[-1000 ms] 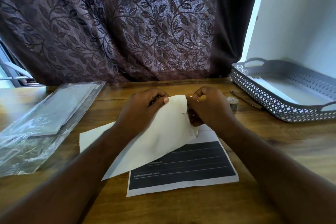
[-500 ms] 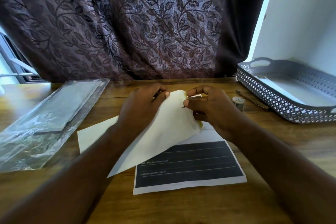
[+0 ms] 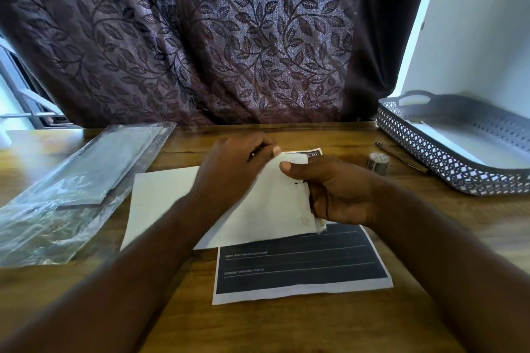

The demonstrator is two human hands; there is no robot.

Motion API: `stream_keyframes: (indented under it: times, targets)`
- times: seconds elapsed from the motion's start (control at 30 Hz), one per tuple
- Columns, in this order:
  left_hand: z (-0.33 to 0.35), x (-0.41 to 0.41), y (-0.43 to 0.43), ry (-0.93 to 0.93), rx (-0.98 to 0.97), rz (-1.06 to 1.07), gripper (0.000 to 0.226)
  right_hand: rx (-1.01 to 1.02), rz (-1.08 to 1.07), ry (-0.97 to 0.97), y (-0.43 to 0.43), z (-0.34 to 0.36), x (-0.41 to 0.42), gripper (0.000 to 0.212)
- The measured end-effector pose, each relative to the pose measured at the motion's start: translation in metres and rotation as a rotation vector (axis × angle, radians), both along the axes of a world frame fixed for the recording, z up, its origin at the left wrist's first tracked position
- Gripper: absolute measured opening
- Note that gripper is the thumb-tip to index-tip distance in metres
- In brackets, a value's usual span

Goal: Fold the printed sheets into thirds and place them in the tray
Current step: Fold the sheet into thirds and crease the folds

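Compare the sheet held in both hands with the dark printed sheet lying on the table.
The held sheet is raised, pinched by the left hand and the right hand; the dark printed sheet lies flat on the table. The held sheet shows a plain white side; the dark printed sheet shows a dark block with pale lines. The held sheet covers the dark printed sheet's far part. Both are paper, outside the tray.

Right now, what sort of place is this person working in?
Probably a home desk or study corner: a wooden table, a leaf-patterned curtain hanging behind it, and a grey lattice tray at one side.
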State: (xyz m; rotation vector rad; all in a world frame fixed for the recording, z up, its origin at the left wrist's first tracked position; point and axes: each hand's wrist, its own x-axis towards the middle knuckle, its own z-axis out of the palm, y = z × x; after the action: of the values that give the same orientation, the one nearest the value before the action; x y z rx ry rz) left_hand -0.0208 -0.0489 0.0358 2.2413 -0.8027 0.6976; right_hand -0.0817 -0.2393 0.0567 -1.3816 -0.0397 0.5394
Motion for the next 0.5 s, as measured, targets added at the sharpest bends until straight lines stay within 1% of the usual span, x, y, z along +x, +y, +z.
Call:
stream_keyframes:
  times: [0.13,0.2,0.27,0.3,0.37,0.4,0.5]
  targets:
    - [0.004,0.000,0.005,0.001,0.039,0.048,0.042,0.035,-0.046,-0.020,0.001,0.000,0.002,0.032]
    - [0.008,-0.002,0.009,-0.073,0.169,0.068,0.054,0.085,-0.089,-0.048,-0.001,0.003,0.004,0.030]
    - [0.010,-0.004,0.012,-0.152,0.356,0.115,0.071,0.139,-0.114,-0.057,-0.005,0.006,0.005,0.031]
    - [0.011,-0.006,0.013,-0.166,0.420,0.125,0.085,0.159,-0.118,-0.059,-0.007,0.007,0.005,0.033]
    - [0.012,-0.011,0.013,-0.169,0.452,0.100,0.114,0.183,-0.132,-0.064,-0.008,0.009,0.006,0.035]
    - [0.013,-0.012,0.012,-0.186,0.461,0.088,0.124,0.180,-0.144,-0.070,-0.008,0.009,0.007,0.037]
    - [0.009,-0.013,0.010,-0.261,0.587,0.121,0.139,0.155,-0.144,-0.087,-0.009,0.008,0.009,0.041]
